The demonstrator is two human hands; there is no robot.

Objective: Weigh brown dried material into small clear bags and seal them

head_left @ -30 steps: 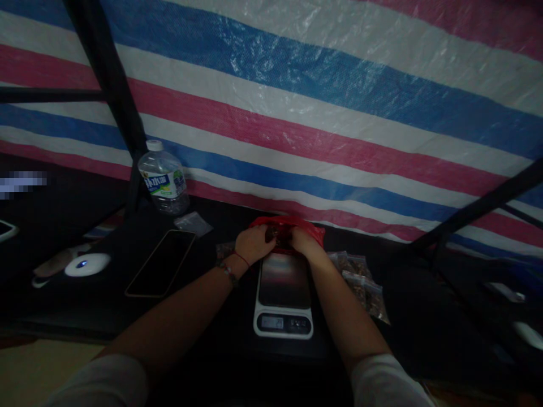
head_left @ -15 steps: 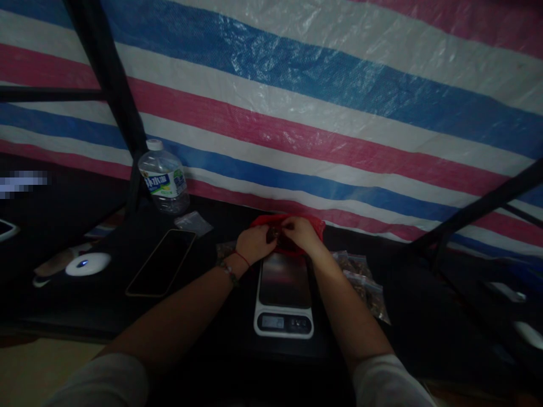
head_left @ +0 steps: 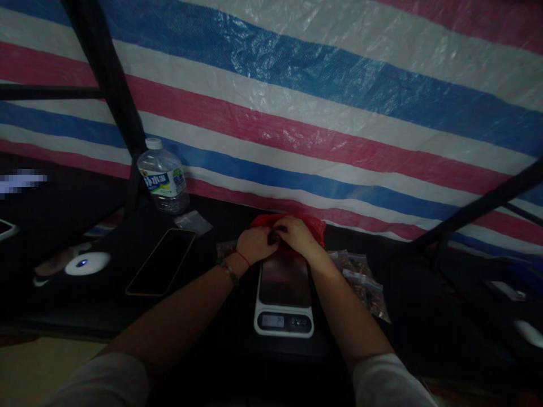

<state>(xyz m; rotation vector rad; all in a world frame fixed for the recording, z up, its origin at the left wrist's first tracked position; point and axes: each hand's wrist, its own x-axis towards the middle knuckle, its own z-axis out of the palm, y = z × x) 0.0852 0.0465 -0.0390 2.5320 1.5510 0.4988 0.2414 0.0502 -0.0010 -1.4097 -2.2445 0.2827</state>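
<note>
My left hand is closed at the near left side of an open red plastic bag. Between its fingertips is a small dark brown bundle, seemingly a little clear bag with brown bits. My right hand reaches in from the other side, fingers bent and pinched close to that bundle; what they grip is hidden. Just in front of the red bag lies a white kitchen scale with a dark plate and a lit display. Several filled zip bags lie right of my right forearm.
A filled zip bag lies by my left wrist. Farther left are a phone, an empty-looking zip bag, a large clear bottle and a white oval device. Black frame bars and a striped tarp stand behind.
My right hand has shifted slightly left, its fingertips now closer to my left hand over the red bag. My left hand stays nearly in place.
</note>
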